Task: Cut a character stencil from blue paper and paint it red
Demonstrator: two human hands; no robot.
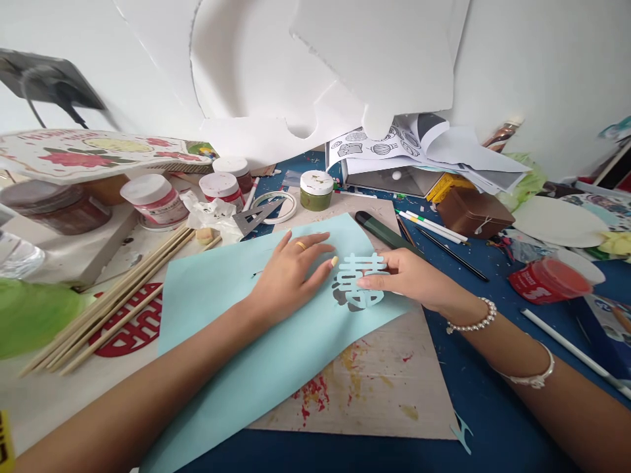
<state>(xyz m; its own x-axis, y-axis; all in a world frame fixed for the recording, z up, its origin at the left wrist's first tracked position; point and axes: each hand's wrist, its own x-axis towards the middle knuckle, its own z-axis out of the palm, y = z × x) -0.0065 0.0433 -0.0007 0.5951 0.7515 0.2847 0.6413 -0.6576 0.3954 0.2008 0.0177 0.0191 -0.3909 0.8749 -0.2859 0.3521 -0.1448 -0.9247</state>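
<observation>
My left hand [290, 279] lies on a large light blue sheet of paper [231, 387], fingers spread and pointing right. Pinched between the thumb and fingers of my right hand [417, 279] is a light blue paper cut-out [363, 264] of a double-happiness character. It is over the right part of the sheet, with dark grey patches showing beneath; I cannot tell whether they are shadow or openings. Under the sheet is a paint-stained cardboard [384, 401]. A small blue paper scrap [462, 433] sits by the board's lower right corner.
Wooden sticks [123, 289] lie across a red cut-out [142, 325] at left. Behind the sheet stand a green paint jar [316, 192], a tape roll [286, 209] and a triangle ruler [256, 218]. A dark green cutter-like tool [384, 231], pens [434, 226] and a red jar [549, 279] are rightward.
</observation>
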